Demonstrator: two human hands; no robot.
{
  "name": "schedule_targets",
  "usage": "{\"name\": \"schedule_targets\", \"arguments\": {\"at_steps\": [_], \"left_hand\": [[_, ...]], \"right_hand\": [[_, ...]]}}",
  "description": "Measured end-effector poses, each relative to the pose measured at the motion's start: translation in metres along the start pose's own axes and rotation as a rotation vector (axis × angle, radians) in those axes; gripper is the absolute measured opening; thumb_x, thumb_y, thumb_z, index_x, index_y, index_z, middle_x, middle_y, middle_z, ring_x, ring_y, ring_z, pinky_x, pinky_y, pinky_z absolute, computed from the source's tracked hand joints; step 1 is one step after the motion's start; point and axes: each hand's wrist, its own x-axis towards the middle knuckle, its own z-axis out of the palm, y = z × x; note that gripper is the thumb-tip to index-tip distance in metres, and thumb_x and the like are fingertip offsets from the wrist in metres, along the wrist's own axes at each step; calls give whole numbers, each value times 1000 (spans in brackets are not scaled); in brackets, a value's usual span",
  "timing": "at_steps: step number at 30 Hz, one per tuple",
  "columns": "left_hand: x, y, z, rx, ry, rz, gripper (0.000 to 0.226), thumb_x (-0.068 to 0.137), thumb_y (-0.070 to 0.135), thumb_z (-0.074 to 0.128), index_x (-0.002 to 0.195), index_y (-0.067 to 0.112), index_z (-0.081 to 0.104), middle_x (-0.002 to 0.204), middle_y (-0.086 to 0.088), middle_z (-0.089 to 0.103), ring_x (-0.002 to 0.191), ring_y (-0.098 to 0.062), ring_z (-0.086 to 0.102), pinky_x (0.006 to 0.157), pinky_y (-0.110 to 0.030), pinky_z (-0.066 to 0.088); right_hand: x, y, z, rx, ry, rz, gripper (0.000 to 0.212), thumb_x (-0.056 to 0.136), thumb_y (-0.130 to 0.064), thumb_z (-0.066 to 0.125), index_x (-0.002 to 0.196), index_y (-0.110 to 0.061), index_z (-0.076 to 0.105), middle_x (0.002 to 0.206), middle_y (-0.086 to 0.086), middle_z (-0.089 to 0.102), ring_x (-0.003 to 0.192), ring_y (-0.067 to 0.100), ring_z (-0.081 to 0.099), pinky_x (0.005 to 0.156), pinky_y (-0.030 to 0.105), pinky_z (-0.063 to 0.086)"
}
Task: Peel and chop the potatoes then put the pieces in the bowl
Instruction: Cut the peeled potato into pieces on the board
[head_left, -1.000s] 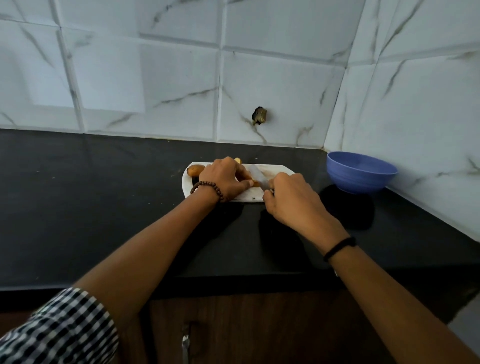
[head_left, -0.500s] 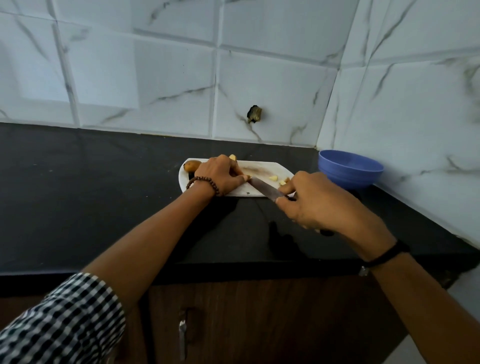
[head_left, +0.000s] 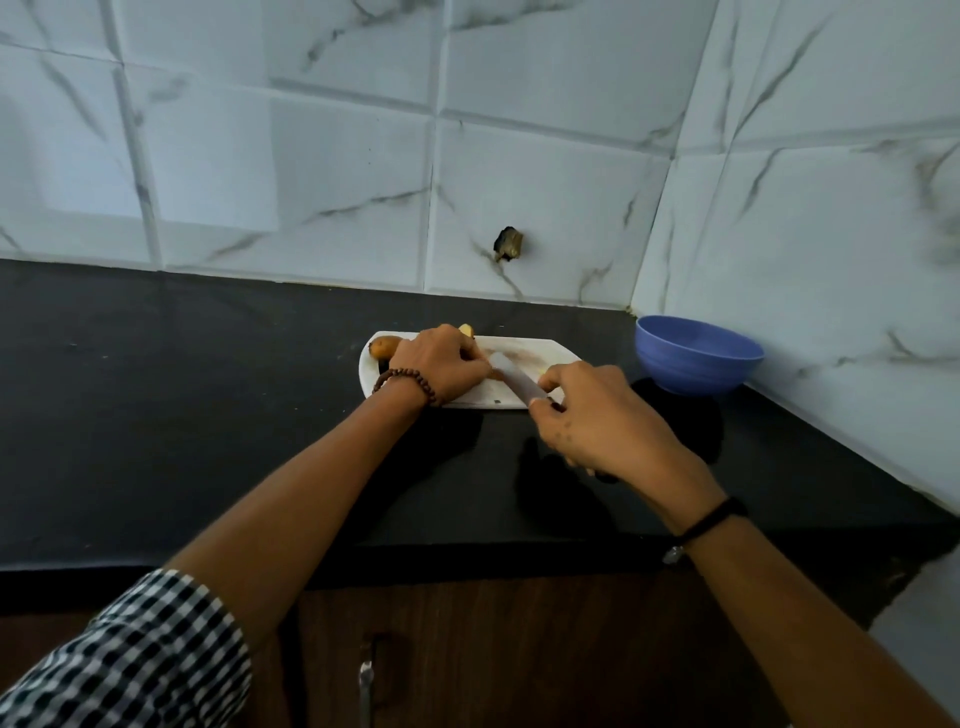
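Observation:
A white cutting board (head_left: 540, 351) lies on the black counter. My left hand (head_left: 441, 364) curls over a potato on the board; that potato is mostly hidden under the hand. An unpeeled brown potato (head_left: 385, 346) lies at the board's left end, and a pale cut piece (head_left: 466, 329) shows just behind my left hand. My right hand (head_left: 602, 421) grips a knife (head_left: 513, 383) by the handle, its blade slanting across the board toward my left fingers. A blue bowl (head_left: 698, 353) stands to the right of the board, in the corner.
The black counter (head_left: 182, 405) runs wide to the left and ends at a front edge above brown cabinet doors. White marble-look tiles form the back and right walls. A dark stub (head_left: 509, 243) sticks out of the back wall above the board.
My right hand moved back toward the board with the knife, and the blade now lies closer to my left fingers. The left hand stayed on the potato.

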Motion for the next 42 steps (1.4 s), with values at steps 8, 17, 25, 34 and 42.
{"name": "schedule_targets", "arguments": {"at_steps": [8,17,25,34,42], "left_hand": [[1,-2,-2,62,221,-99,34,89,40,50,65,20,65,65,0,61,72,-23,58,86,-38,40],[3,-7,-1,162,241,-95,35,92,38,45,80,20,73,71,0,67,69,-19,55,92,-39,38],[6,-11,2,156,208,-64,31,91,38,48,83,21,73,75,0,68,75,-20,58,92,-39,37],[9,-21,-9,223,343,-66,20,91,31,55,102,29,71,104,6,67,108,-18,53,90,-37,32],[44,-10,-5,421,197,2,31,94,25,51,122,31,64,118,1,65,116,-21,50,97,-39,33]], "right_hand": [[3,3,6,-30,7,5,27,99,-36,51,116,-18,61,99,5,63,76,22,66,71,42,60],[8,28,-2,-79,33,91,31,97,-37,56,123,-20,59,106,7,60,79,23,66,74,44,60],[10,25,1,-43,27,50,28,97,-36,56,119,-19,60,102,4,61,79,22,67,73,44,61],[19,48,-8,35,-12,95,32,97,-32,60,127,-20,60,98,4,64,76,19,66,70,36,60],[41,52,-1,148,159,-27,23,96,-36,60,113,-21,66,86,2,68,72,17,66,64,38,59]]}}
